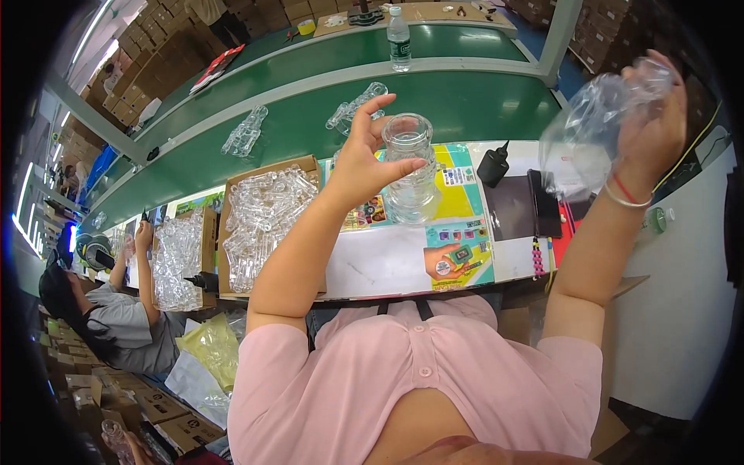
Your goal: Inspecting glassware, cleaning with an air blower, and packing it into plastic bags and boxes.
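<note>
My left hand (364, 151) is curled round the upper part of a clear ribbed jar-like vessel (413, 194), which stands upright on the printed sheets. Its thumb lies across the front of the vessel; some fingers pass behind. Raised at the right, my right hand (659, 128) grips the narrow end of a clear, bulging vessel (585, 132), smeared by motion. This one tilts, its wide end toward the lower left, apart from the jar. Between the two stands a black squeeze bottle (493, 166) with a pointed nozzle.
Left of me is a cardboard box (223, 256) of clear pieces; beyond it a co-worker (128, 314) handles parts. More clear pieces (246, 133) lie on the green bench (310, 116). A water bottle (399, 43) stands behind. A black phone (544, 205) lies at the right.
</note>
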`<state>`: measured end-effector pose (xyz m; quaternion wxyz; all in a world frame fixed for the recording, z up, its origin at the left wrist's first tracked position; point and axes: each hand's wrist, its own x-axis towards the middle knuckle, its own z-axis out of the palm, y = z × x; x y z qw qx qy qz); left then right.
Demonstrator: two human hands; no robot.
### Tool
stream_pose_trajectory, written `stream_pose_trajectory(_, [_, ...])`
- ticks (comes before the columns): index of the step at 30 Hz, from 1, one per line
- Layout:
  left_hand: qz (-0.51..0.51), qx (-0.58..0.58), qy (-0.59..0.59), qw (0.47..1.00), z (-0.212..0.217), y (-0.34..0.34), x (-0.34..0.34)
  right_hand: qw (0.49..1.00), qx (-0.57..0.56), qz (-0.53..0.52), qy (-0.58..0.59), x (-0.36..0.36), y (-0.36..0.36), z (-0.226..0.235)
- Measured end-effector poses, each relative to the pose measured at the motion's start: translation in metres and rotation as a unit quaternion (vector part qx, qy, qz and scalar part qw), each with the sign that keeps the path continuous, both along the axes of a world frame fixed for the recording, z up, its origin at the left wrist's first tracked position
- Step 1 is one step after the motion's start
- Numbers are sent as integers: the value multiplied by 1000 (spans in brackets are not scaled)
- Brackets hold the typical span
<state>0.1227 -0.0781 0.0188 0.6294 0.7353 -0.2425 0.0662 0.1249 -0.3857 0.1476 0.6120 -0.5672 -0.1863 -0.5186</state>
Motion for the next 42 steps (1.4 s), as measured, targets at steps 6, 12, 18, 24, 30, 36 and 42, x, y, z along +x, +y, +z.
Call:
stream_pose_trajectory(6, [-53,-77,65,993,8,1,-1,938,-191,173,231,-7,11,-59])
stream_pose_trajectory(12, [-81,-177,5,981,53,-2,2,842,-360,173,363,0,46,-94])
stream_pose_trajectory(18, [-32,-209,-59,976,99,-9,4,855,-388,191,285,1,89,-126])
stream_pose_trajectory(24, [12,-202,-156,967,125,-1,-6,836,-387,235,310,24,116,-133])
stream_pose_trajectory(30, [139,-167,-252,943,123,47,-40,828,-455,212,251,25,116,-135])
stream_pose_trajectory(36, [76,-187,-52,978,56,41,-75,869,-369,237,228,25,98,-127])
stream_pose_trajectory(42, [73,-146,-47,985,32,40,-89,856,-222,365,291,12,83,-104])
